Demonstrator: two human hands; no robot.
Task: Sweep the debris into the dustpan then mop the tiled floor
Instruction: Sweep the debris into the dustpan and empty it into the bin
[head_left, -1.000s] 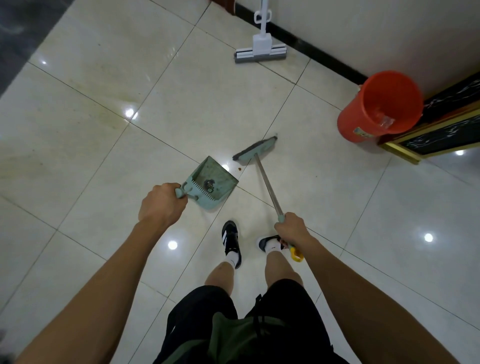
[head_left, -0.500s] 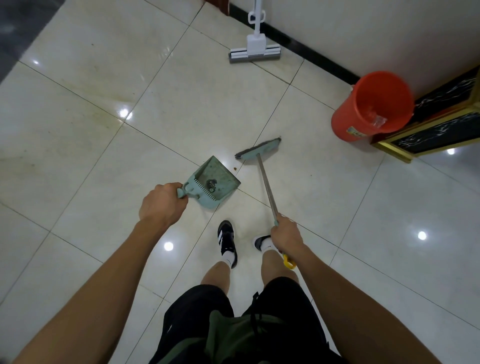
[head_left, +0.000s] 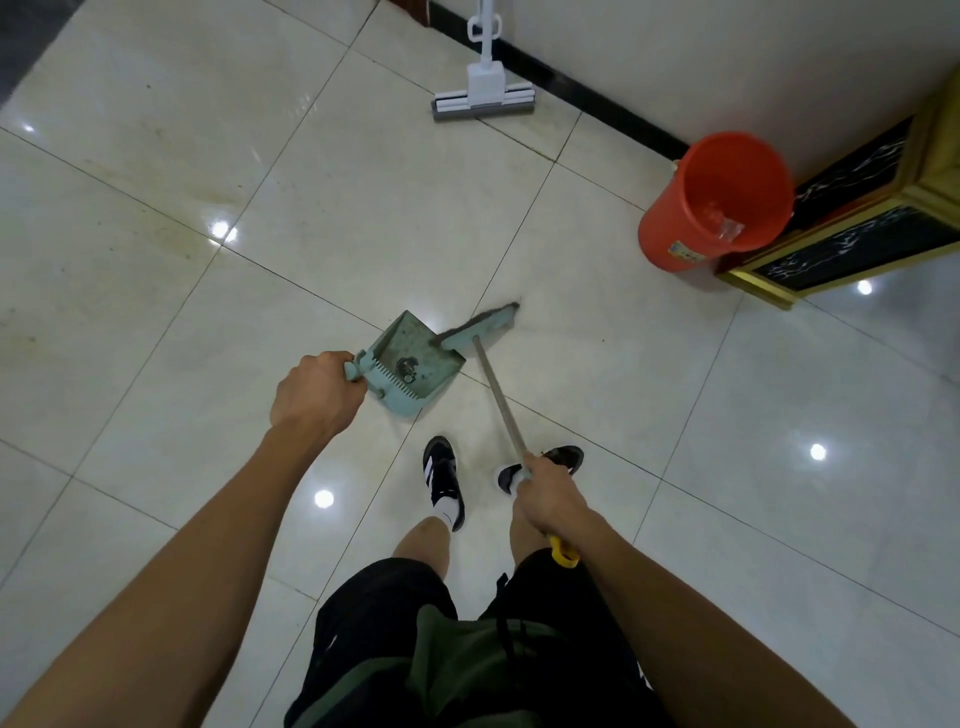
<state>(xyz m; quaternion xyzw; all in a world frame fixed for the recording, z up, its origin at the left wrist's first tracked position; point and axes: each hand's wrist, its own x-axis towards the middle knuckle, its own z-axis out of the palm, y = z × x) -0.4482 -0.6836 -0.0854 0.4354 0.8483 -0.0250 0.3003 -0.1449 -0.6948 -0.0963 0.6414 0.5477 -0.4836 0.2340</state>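
No writing can be read; the label on the orange bucket (head_left: 691, 228) is too small. The left hand (head_left: 317, 392) grips the handle of the pale green plastic dustpan (head_left: 410, 364), which sits on the glossy cream tiled floor (head_left: 156, 260) with dark debris (head_left: 406, 368) inside. The broom (head_left: 480, 327) head touches the pan's open lip, its metal shaft held by the right hand (head_left: 545, 499). A white sponge mop (head_left: 485, 93) stands at the floor's far edge against the wall; the bucket beside it holds something clear.

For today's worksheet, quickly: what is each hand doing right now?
Left hand: closed around the handle of the pale green plastic dustpan.
Right hand: closed around the thin metal handle of the green-headed broom.
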